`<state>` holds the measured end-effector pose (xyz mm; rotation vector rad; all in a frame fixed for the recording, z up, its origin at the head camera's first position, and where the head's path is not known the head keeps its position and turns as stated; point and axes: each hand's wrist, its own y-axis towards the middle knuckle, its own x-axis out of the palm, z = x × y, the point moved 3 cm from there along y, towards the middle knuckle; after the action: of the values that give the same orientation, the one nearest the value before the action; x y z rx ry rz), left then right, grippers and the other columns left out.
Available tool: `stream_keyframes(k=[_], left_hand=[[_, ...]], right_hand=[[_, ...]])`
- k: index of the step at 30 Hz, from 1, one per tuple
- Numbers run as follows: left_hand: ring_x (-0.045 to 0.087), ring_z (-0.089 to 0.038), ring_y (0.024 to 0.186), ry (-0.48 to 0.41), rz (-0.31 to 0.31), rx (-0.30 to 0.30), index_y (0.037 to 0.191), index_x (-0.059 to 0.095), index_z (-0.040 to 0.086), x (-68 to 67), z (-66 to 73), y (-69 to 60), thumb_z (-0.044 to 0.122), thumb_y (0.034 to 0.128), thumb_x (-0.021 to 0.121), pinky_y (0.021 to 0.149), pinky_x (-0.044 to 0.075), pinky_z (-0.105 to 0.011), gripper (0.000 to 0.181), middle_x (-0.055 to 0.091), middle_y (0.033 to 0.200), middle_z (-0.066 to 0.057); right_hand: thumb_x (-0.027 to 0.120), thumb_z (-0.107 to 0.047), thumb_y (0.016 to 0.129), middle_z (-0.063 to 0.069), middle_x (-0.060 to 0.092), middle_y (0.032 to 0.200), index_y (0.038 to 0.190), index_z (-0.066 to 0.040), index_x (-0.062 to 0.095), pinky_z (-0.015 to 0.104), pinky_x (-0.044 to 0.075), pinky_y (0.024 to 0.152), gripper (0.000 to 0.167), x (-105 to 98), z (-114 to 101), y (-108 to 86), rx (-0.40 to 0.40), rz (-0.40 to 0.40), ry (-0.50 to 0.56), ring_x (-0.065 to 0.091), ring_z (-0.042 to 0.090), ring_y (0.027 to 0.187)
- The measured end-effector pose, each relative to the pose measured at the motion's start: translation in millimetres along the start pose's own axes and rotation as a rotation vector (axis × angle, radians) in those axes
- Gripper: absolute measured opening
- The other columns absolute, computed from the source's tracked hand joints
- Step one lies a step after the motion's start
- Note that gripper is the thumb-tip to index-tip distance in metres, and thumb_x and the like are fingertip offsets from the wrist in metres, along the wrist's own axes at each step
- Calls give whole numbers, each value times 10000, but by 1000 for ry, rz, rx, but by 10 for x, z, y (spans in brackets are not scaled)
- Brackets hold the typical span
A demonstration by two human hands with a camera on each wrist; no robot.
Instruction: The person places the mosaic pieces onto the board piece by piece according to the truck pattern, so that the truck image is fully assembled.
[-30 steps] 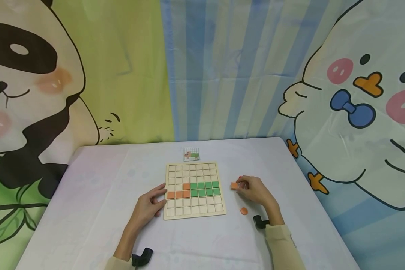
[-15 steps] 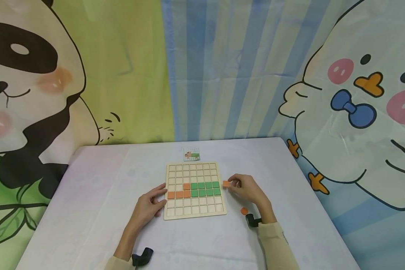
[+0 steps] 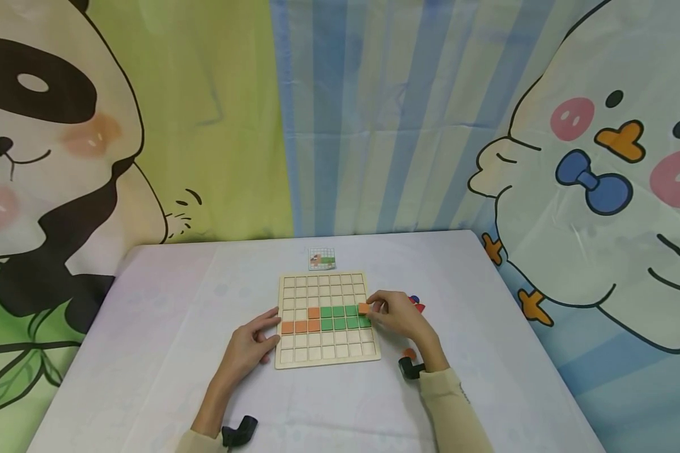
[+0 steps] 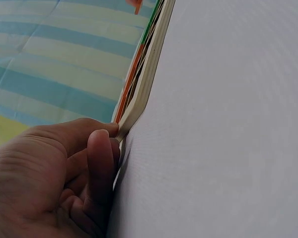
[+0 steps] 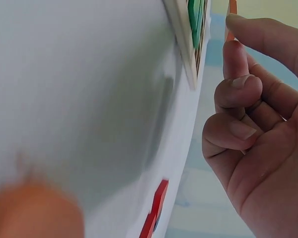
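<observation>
An orange square tile (image 3: pixel 363 308) is pinched between thumb and index finger of the right hand (image 3: pixel 399 316), held over the right edge of the wooden grid board (image 3: pixel 325 355). In the right wrist view the tile (image 5: pixel 231 20) shows edge-on in the right hand (image 5: pixel 268 114). The left hand (image 3: pixel 246 346) touches the board's left edge with fingers spread; in the left wrist view, the left hand (image 4: pixel 64 173) rests its fingertips against the board's edge (image 4: pixel 148 74). Green tiles (image 3: pixel 338 324) and orange tiles (image 3: pixel 300 326) lie in the board's middle rows.
A small picture card (image 3: pixel 322 258) lies behind the board. Right of the board are an orange round piece (image 3: pixel 410 353), partly covered by the black wrist device (image 3: pixel 410 368), and a red piece (image 3: pixel 420 307) with a blue piece (image 3: pixel 414 299).
The right hand has moved left with the orange tile, from the table beside the board to over its right edge. Red and blue pieces behind the hand have come into view. The left hand has stayed still.
</observation>
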<state>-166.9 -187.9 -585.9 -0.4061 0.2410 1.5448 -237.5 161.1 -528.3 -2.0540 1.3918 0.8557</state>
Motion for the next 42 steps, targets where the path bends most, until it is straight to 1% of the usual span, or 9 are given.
stream_keyframes(k=[5, 9, 17, 23, 31, 37, 42], left_hand=[[570, -130, 493, -1, 0, 1, 1388, 702, 92, -1, -1, 1, 53, 920, 784, 464, 480, -246, 477, 593, 1574, 51], [570, -128, 493, 0, -3, 1, 1387, 702, 87, 4, -1, 1, 52, 919, 783, 463, 480, -244, 476, 590, 1578, 47], [571, -130, 489, -3, -6, 10, 1384, 704, 85, -1, 10, -1, 59, 919, 785, 462, 478, -247, 473, 593, 1575, 39], [569, -128, 487, -6, -6, 12, 1384, 705, 88, -10, 8, 2, 64, 920, 786, 463, 472, -244, 471, 599, 1568, 45], [568, -128, 493, -6, -6, 4, 1388, 701, 86, -11, 7, -7, 62, 922, 783, 463, 473, -246, 474, 597, 1569, 42], [567, -124, 492, -9, -7, 7, 1392, 698, 85, -13, 4, -6, 55, 923, 780, 466, 483, -247, 477, 595, 1572, 41], [565, -120, 493, -9, -7, 8, 1393, 698, 92, -12, -1, 0, 56, 923, 783, 468, 493, -249, 479, 597, 1569, 49]], right_hand=[[788, -151, 949, -25, 682, 859, 1143, -83, 767, 236, 459, 624, 207, 86, -102, 51, -25, -27, 26, 557, 136, 724], [782, -145, 952, -24, 687, 859, 1156, -88, 764, 231, 450, 625, 213, 136, -148, 85, -32, -31, 43, 550, 134, 720], [773, -183, 969, -30, 698, 852, 1173, -100, 765, 222, 448, 617, 221, 189, -224, 153, -62, -28, 36, 546, 111, 689], [766, -177, 977, -21, 697, 860, 1183, -83, 759, 227, 461, 620, 227, 245, -290, 226, -107, -21, 24, 549, 96, 687], [765, -159, 977, -2, 703, 878, 1184, -60, 752, 226, 476, 618, 231, 349, -387, 298, -144, -53, 40, 553, 86, 677], [770, -172, 979, -6, 705, 890, 1207, -68, 748, 231, 478, 616, 251, 417, -460, 332, -145, -69, 30, 561, 90, 683], [759, -185, 990, -1, 712, 918, 1222, -68, 745, 240, 498, 648, 260, 456, -525, 363, -147, -80, 21, 578, 89, 712]])
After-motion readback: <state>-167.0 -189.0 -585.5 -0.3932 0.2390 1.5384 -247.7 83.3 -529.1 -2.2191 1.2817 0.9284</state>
